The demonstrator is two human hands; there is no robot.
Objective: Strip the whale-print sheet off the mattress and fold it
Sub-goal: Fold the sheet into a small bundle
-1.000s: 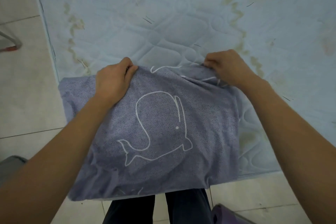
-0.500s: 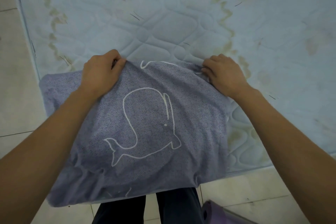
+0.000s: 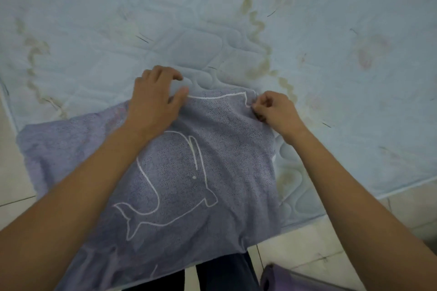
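Bare forearms [image 3: 94, 184]; dark navy trousers [image 3: 224, 274].

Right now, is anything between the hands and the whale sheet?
No, nothing visible. The left hand rests on the far edge of the sheet, and the right hand pinches its far corner.

**A:** What lies around you at the bottom of the view?

**B:** Pale tiles [image 3: 283, 251] with thin dark grout lines, at your lower right and along the left edge.

**A:** Anything on them?

**B:** Your dark trousers [image 3: 224, 271] stand at bottom centre. Just right of them, a purple object [image 3: 295, 281] is cut off by the frame. You cannot tell what it is.
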